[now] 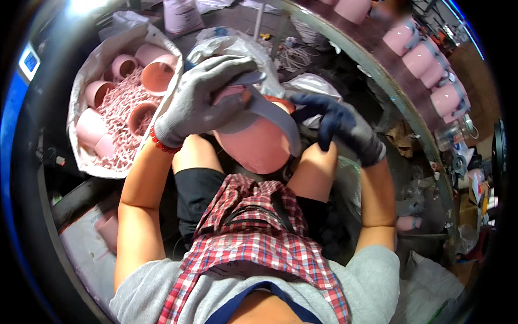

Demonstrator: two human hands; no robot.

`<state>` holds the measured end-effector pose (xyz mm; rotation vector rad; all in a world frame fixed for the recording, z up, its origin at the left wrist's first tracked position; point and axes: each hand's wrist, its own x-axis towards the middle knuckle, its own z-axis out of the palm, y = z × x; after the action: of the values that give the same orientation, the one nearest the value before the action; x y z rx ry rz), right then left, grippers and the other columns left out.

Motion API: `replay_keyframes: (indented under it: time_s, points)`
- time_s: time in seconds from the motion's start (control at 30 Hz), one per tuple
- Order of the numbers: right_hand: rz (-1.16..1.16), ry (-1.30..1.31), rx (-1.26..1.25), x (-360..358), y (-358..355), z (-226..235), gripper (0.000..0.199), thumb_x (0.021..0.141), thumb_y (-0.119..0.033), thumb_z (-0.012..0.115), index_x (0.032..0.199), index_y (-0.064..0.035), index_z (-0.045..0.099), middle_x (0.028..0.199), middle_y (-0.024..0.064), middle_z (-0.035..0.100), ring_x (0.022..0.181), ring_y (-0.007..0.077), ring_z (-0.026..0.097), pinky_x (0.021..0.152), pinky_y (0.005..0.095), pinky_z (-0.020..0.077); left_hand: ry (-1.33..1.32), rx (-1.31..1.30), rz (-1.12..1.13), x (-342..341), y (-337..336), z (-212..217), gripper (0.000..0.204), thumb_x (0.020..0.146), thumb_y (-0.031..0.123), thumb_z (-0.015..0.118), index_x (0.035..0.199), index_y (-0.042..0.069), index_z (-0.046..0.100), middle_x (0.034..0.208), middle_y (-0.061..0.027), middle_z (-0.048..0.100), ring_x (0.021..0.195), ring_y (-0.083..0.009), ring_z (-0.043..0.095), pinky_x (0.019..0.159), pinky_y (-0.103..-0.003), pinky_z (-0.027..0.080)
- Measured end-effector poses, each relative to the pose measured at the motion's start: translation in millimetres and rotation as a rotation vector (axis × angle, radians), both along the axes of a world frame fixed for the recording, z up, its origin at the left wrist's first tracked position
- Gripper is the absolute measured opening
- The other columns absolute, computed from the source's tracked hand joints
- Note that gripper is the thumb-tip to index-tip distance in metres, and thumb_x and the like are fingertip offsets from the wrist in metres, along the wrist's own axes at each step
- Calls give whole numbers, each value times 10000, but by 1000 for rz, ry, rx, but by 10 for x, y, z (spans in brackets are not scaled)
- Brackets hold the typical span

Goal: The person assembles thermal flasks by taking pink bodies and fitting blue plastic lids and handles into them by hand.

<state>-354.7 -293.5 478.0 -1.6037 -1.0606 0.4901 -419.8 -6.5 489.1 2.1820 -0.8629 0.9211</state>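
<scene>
Curved metal bench (400,102) is arcing along the right side, carrying a row of pink cups (420,56) fitted with grey handles, standing close together. Small clear and metal bits are lying near its lower end, too blurred to tell. On the left, a white sack (91,70) is sitting open on the floor, holding pink cups and pink scrap strips (121,116).
</scene>
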Motion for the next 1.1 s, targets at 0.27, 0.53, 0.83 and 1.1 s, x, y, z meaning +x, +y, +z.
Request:
replay_keyframes:
  time_s: [0.27, 0.53, 0.83, 1.1]
  points:
    - [-325, -45, -20, -133, 26, 219, 215, 901, -140, 575, 1072, -10, 566, 862, 51, 634, 681, 134, 627, 594, 290, 502, 168, -638, -371, 329, 131, -214, 645, 856, 291, 603, 1352, -31, 346, 1301, -126, 464, 1206, -226, 434, 1031, -352, 310]
    - [-1113, -559, 23, 1127, -2017, 1276, 563, 910, -439, 477, 1307, -41, 482, 971, 128, 637, 646, 142, 601, 499, 219, 422, 909, -142, 217, 868, 1112, -1628, 249, 906, 224, 516, 882, -1, 620, 880, -57, 634, 781, -163, 581, 694, -278, 462]
    - [-1148, -625, -272, 2262, -1880, 1813, 447, 920, -332, 504, 1251, -32, 501, 1119, 139, 613, 893, 223, 622, 716, 303, 485, 1531, 574, 299, 1117, 889, -2683, 204, 768, 189, 555, 725, 32, 678, 657, -95, 638, 589, -232, 623, 509, -375, 485]
    - [-856, -1160, -942, 2406, -1195, 549, 787, 751, -372, 706, 1373, -46, 353, 1298, 204, 478, 1178, 339, 488, 960, 405, 409, 1227, 618, 278, 1807, 227, -3526, 200, 750, 196, 563, 725, 37, 684, 662, -104, 641, 610, -243, 631, 525, -383, 494]
